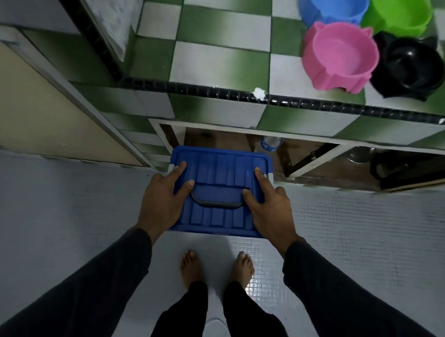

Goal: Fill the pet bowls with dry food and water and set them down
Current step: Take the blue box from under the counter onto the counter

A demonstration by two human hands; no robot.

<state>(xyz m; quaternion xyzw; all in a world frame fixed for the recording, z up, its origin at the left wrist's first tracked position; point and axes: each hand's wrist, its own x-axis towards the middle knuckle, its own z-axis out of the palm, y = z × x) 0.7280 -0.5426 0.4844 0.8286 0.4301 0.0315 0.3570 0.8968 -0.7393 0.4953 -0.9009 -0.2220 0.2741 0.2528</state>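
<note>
A blue-lidded storage box [220, 173] with a dark handle in its lid sits in front of the open cupboard below the counter. My left hand [162, 201] grips its left side and my right hand [269, 207] grips its right side, thumbs on the lid. Several pet bowls stand on the green-and-white tiled counter at the top right: a pink bowl [340, 56], a black bowl [409, 67], a blue bowl [333, 8] and a green bowl [398, 15]. All look empty. A water bottle [270, 143] stands inside the cupboard behind the box.
The counter edge [319, 105] has a black trim. The cupboard opening [342, 162] holds dark cookware at the right. A beige door [42, 106] is at the left. My bare feet [216, 269] stand on a pale tiled floor.
</note>
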